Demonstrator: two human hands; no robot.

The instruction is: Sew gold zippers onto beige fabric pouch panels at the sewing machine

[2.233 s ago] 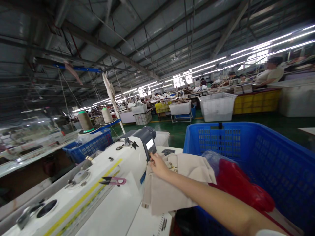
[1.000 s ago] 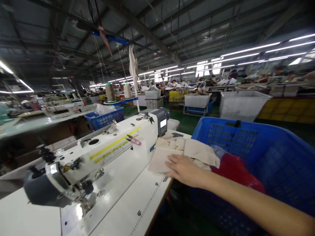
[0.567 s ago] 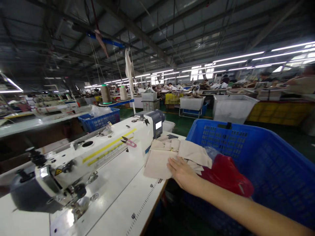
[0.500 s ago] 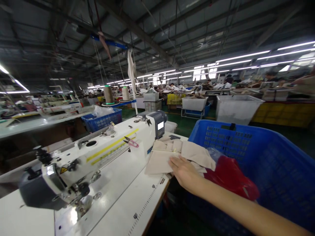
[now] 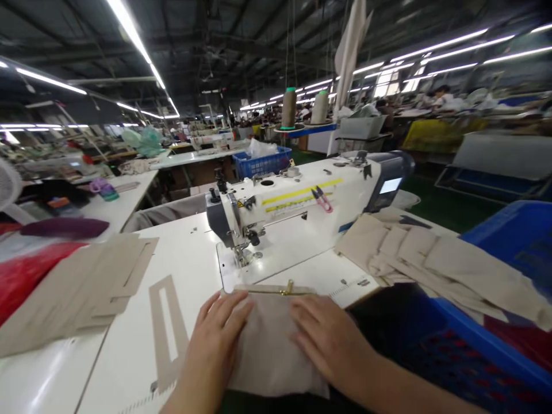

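A beige fabric piece (image 5: 271, 351) with a gold zipper (image 5: 288, 288) along its far edge lies at the table's front, before the sewing machine (image 5: 293, 201). On its left side rests my left hand (image 5: 222, 333), fingers spread over the fabric. My right hand (image 5: 330, 336) lies on the right part of the same piece, its fingers also apart and a little bent. The presser foot (image 5: 244, 256) stands beyond the fabric, apart from it. Beside my left arm is a beige strip with a long slot (image 5: 164, 328).
At the left lie flat beige panels (image 5: 81, 287) and red material (image 5: 34, 270). A pile of beige pieces (image 5: 414, 253) covers the right table edge, next to a blue basket (image 5: 504, 230). Pink-handled snips (image 5: 323, 200) rest against the machine; thread cones (image 5: 288, 109) stand behind.
The view has swung left. My right hand has left the pile at the right and is now on the zippered piece. My left hand, not in view before, has appeared on that piece.
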